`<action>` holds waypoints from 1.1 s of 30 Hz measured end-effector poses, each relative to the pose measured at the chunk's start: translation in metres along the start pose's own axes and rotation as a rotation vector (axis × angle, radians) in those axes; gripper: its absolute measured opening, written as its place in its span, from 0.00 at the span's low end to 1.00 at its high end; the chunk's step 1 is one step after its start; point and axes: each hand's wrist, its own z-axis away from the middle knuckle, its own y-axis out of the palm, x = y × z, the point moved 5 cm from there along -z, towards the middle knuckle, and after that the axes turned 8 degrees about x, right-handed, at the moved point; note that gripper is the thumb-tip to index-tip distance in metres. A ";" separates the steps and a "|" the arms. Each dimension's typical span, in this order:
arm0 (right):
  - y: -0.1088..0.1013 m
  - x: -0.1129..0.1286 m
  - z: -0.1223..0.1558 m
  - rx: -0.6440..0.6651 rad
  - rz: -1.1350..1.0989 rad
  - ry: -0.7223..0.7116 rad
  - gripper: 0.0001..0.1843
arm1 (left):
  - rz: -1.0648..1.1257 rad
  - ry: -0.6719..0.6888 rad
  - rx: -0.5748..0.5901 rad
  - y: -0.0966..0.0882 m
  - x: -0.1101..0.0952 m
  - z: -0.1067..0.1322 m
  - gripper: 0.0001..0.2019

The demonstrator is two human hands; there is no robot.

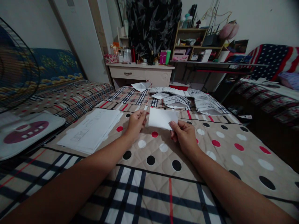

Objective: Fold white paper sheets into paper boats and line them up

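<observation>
dim light | pale wall (pixel 268 26) | dark leaf-print curtain (pixel 153 28) at back | white drawer cabinet (pixel 158 75) below it | wooden shelf unit (pixel 192 30) to its right | stars-and-stripes cloth (pixel 266 59) far right | plaid-and-dot bedspread (pixel 149 189) foreground | fan (pixel 14 68) left edge

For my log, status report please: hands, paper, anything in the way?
Right hand pinching white paper rectangle at near right corner. Left hand by its left edge, contact unclear. Loose sheets lie left, fanned paper stacks beyond; neither blocks the hands.
</observation>
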 end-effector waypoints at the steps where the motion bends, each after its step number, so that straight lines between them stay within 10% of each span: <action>1: -0.002 0.000 0.000 -0.036 -0.006 -0.003 0.23 | 0.005 -0.053 0.070 0.007 0.003 0.002 0.11; 6: -0.004 0.003 0.003 -0.109 0.002 -0.018 0.24 | 0.140 -0.206 0.258 0.025 0.011 0.007 0.09; 10: -0.001 0.002 0.003 -0.116 -0.076 -0.016 0.23 | 0.230 -0.204 0.258 0.019 0.012 0.006 0.13; 16: 0.002 -0.001 0.001 -0.091 -0.122 -0.021 0.22 | 0.029 -0.071 0.569 0.049 0.002 0.020 0.15; 33: 0.024 0.006 0.007 0.061 -0.124 -0.008 0.26 | -0.183 0.089 0.429 0.051 -0.017 0.031 0.06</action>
